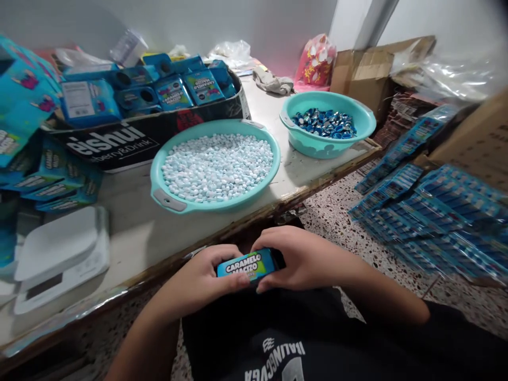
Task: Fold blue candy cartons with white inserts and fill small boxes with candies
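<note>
Both hands hold a small blue tin [246,266] with a "Caramelo Macizo" label, low in front of my black shirt. My left hand [202,275] wraps its left end, thumb along the front. My right hand [296,259] grips the right end, fingers over the top and thumb underneath. Beyond them on the table, a turquoise basin [178,205] is full of small white and pale blue candies [218,164]. A second turquoise basin [323,145], farther right, contains shiny blue and silver cap-like pieces [323,123].
A white kitchen scale [59,254] stands at the table's left. Behind it are stacked blue cartons [59,174] and a black box [159,127] of blue tins. Wrapped blue packs [440,211] pile up on the right, near cardboard boxes [361,74]. The table edge [222,238] runs just beyond my hands.
</note>
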{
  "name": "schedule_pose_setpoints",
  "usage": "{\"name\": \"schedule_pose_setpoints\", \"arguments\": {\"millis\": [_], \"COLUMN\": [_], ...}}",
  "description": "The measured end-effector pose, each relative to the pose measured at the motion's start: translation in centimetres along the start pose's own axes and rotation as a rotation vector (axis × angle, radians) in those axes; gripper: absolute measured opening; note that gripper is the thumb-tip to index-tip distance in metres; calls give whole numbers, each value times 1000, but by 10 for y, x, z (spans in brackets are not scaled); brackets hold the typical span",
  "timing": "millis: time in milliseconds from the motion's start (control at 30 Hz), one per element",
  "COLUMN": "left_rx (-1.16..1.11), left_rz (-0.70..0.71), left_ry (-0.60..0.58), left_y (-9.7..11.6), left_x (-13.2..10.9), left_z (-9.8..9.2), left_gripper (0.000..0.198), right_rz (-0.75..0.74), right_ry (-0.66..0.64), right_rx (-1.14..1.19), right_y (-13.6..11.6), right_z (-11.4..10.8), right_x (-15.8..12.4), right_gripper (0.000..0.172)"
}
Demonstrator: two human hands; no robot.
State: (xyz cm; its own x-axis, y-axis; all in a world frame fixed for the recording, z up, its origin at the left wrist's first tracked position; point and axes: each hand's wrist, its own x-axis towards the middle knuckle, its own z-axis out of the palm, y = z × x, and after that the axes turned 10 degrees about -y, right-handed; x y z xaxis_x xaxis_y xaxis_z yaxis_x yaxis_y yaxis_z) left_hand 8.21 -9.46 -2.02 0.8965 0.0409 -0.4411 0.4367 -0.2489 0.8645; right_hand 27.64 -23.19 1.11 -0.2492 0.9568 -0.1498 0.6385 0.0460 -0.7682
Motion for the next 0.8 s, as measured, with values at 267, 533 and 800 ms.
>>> {"name": "schedule_pose_setpoints", "arguments": {"millis": [267, 533, 800], "left_rx": [14, 221, 630], "left_rz": [116, 555, 532], "left_ry": [-180, 915, 785], "left_y": [8, -19, 4], "left_x": [8, 47, 77], "left_z": [9, 61, 58], "left_gripper": [32, 104, 81], "right_rz": [65, 222, 222], "right_ry": [-412, 167, 402], "right_rx": [116, 607, 1037], "right_y": [-5, 20, 47], "right_z": [-15, -11, 29], "right_x": [4, -13, -18], "right_gripper": [17, 19, 35]}}
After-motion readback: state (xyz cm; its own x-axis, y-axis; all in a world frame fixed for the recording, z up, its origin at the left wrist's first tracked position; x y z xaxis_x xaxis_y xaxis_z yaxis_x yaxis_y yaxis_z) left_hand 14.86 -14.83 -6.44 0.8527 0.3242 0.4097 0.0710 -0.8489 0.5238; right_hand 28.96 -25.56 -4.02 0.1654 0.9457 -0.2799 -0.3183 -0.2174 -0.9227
